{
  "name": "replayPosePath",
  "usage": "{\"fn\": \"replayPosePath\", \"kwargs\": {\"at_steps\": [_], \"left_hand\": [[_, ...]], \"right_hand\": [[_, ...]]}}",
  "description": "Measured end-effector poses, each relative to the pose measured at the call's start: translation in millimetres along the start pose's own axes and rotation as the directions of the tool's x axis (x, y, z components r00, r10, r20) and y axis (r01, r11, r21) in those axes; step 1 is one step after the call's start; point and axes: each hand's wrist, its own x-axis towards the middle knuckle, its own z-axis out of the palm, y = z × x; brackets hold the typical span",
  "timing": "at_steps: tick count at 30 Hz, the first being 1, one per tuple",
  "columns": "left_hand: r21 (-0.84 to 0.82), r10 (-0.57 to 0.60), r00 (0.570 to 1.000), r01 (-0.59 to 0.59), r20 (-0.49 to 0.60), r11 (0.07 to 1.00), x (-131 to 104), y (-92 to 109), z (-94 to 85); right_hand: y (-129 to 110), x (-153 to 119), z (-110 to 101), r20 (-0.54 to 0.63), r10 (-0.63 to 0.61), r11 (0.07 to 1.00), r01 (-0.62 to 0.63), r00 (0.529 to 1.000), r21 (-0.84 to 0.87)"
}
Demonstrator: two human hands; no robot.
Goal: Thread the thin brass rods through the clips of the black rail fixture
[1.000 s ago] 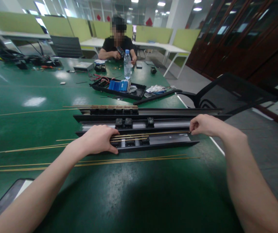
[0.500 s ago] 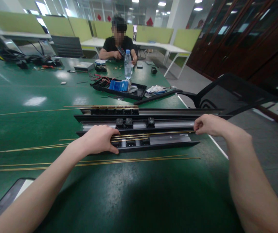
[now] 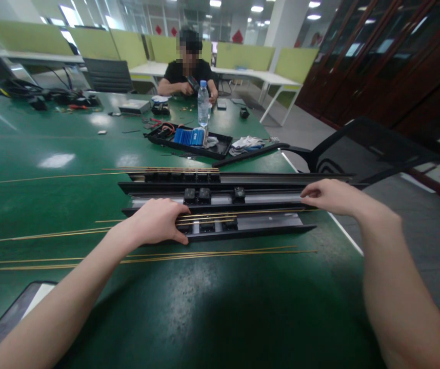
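Head view, then: what has the left hand (image 3: 156,219)?

Its grip spans the front black channel (image 3: 251,233), thumb against the near wall, fingers at the far side. The channel lies on the green desk (image 3: 220,307).

And inside it?

Small black blocks (image 3: 206,224), with thin brass-coloured rods over them. The longest rod (image 3: 266,211) runs toward the right hand (image 3: 330,196).

Is that grip holding the rod?

I can't tell. It is narrow, fingers curled, close to the rod's right end and the middle channel (image 3: 258,206); contact isn't clear.

So which step is this?

My reading: lining the rod up along the channel, the left hand steadying.

What would the next move call for?

Probably a light, level pinch near the rod's end, without shifting the blocks.

Other rods?

Some loose ones (image 3: 243,251) lie on the desk, nearer the camera than the front channel.
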Motion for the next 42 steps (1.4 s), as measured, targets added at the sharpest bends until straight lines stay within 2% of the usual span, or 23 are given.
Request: {"fn": "replayPosePath", "kwargs": {"at_steps": [3,6,10,12,13,17,22,28,37,42], "left_hand": [[0.012,0.014,1.000,-0.014,-0.012,1.000,-1,0,0.9],[0.021,0.028,0.999,-0.027,-0.021,0.999,-1,-1,1.0],[0.035,0.032,0.999,-0.031,-0.029,0.999,-3,0,1.3],[0.044,0.017,0.999,-0.016,-0.032,0.999,-6,1,2.5],[0.049,0.013,0.999,-0.011,-0.036,0.999,-7,1,3.5],[0.089,0.029,0.997,-0.022,-0.073,0.996,-16,2,7.9],[0.123,0.024,0.996,-0.012,-0.091,0.992,-25,-1,11.9],[0.137,0.014,0.992,0.003,-0.123,0.991,-32,-6,16.1],[0.125,-0.040,0.987,0.060,-0.154,0.990,-33,0,20.2],[0.104,-0.080,0.988,0.094,-0.129,0.990,-34,3,21.2]], "right_hand": [[-22,-4,-3,-0.039,-0.121,0.989,0.124,0.992,0.079],[-62,-16,-4,-0.139,-0.267,0.943,0.288,0.954,0.169],[-120,-34,0,-0.215,-0.558,0.770,0.597,0.801,0.226],[-138,-38,4,-0.238,-0.610,0.724,0.654,0.756,0.221],[-143,-39,7,-0.258,-0.612,0.720,0.661,0.748,0.209],[-150,-34,19,-0.294,-0.561,0.777,0.615,0.774,0.136],[-159,-26,36,-0.198,-0.560,0.791,0.590,0.805,0.161],[-174,-25,45,-0.165,-0.514,0.815,0.540,0.842,0.211],[-181,-25,48,-0.121,-0.519,0.813,0.532,0.846,0.236],[-183,-24,49,-0.100,-0.525,0.807,0.531,0.845,0.256]]}}
